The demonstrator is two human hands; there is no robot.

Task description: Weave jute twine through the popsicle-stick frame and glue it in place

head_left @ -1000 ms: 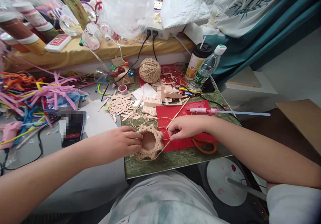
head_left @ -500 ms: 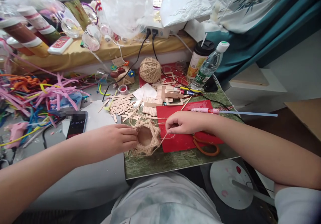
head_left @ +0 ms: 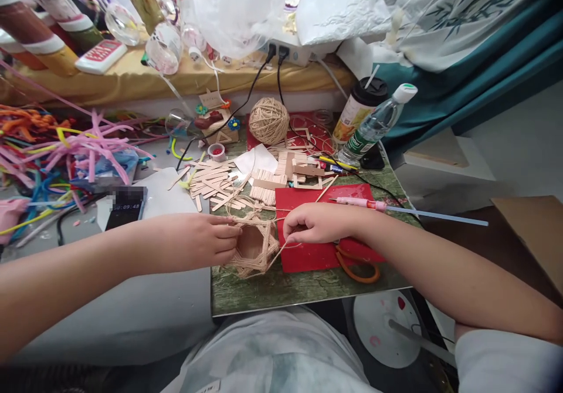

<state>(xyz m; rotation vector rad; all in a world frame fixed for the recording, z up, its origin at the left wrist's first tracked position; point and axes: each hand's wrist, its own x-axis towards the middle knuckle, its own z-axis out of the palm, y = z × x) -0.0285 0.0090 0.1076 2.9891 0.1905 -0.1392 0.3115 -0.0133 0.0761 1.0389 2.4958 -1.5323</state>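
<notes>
At the far left a tangle of pipe cleaners (head_left: 65, 152) sprawls over a grey surface, with a phone (head_left: 124, 206) lying flat just right of it. A bare stretch of that grey surface runs from the phone toward the person.

The left hand (head_left: 206, 241) comes across the left edge of the counter (head_left: 281, 292). It is closed on the left side of the twine frame (head_left: 251, 246), thumb on top and fingers curled against its rim. The frame, a star-shaped ring wound in twine with an open middle, rests on the counter near the front edge, with only a narrow bare green strip between them. Behind it lie loose craft sticks (head_left: 215, 182), crowding the room at the back, and farther back a ball of twine (head_left: 268, 121).

Just right of the frame, the right hand (head_left: 314, 223) sits on a red sheet (head_left: 308, 258). Its fingers are curled tight, pinching a twine strand (head_left: 278, 251) that runs slanting down to the frame's lower corner. Orange scissors (head_left: 358, 271) lie at the sheet's front edge under the wrist. A pink glue pen (head_left: 365, 204) lies beyond the hand, its long stick overhanging the counter's right edge. A bottle (head_left: 376, 124) and cup (head_left: 359, 108) stand at the back right corner.
</notes>
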